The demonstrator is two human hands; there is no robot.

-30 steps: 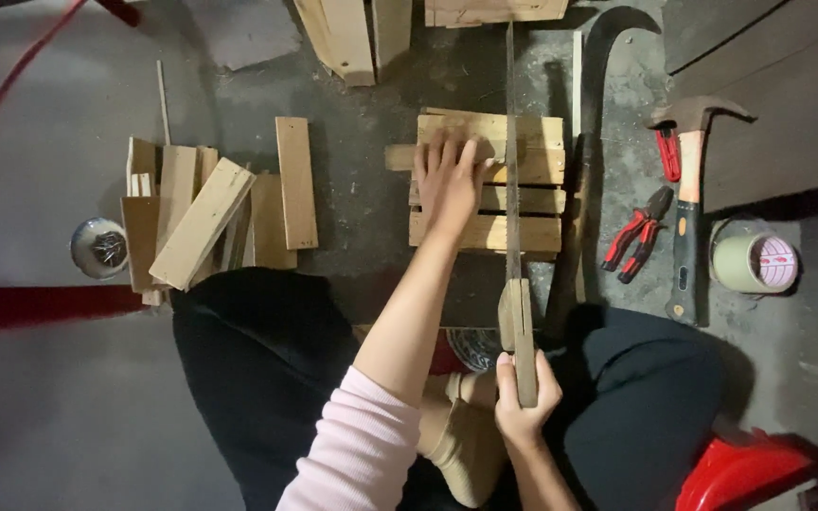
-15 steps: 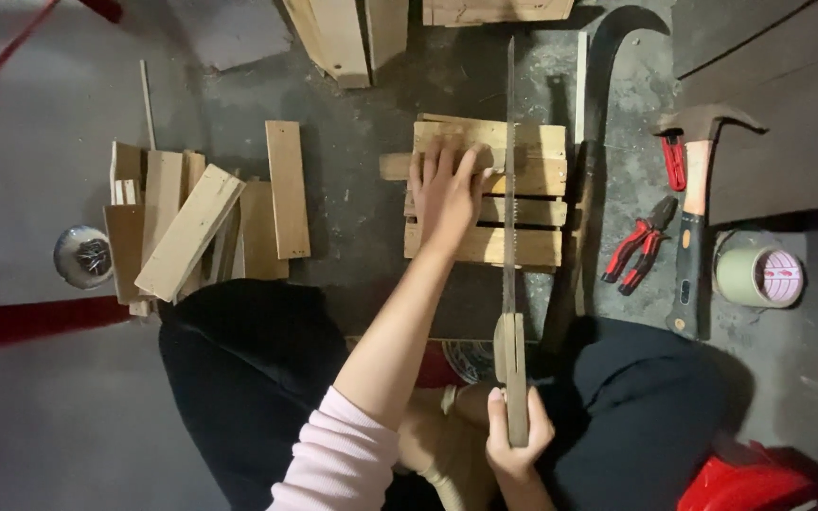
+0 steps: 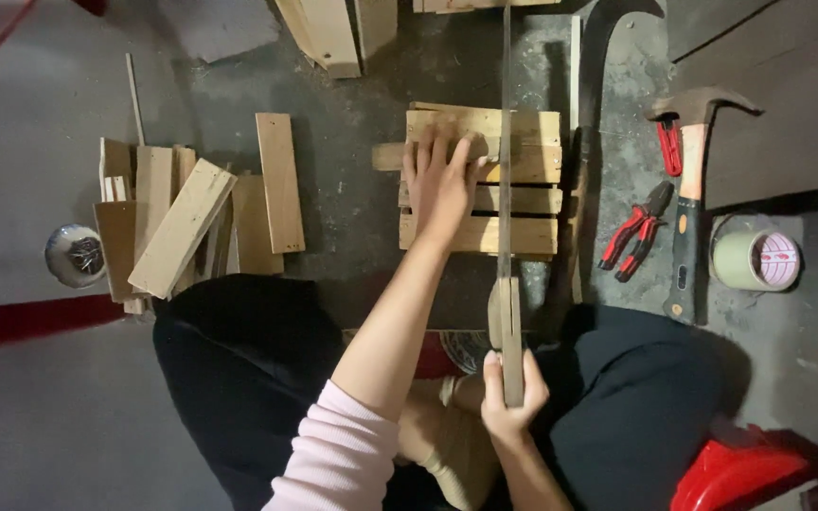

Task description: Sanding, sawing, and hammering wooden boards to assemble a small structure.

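My left hand [image 3: 439, 180] lies flat, fingers spread, on a small crate of wooden slats [image 3: 527, 180] on the concrete floor. My right hand [image 3: 508, 402] grips the wooden handle of a hand saw [image 3: 505, 189]. The saw's long thin blade runs away from me across the slats, just right of my left fingers. My knees in dark trousers frame the crate from below.
Loose wooden planks [image 3: 182, 222] are piled at the left, beside a small bowl of nails [image 3: 75, 254]. At the right lie red-handled pliers [image 3: 638, 230], a claw hammer [image 3: 688, 189] and a roll of tape [image 3: 757, 259]. A curved dark blade [image 3: 587, 114] lies beside the crate. More boards [image 3: 328, 33] sit at the top.
The saw and my right hand have drawn back toward me a little. My left hand stays pressed on the slats.
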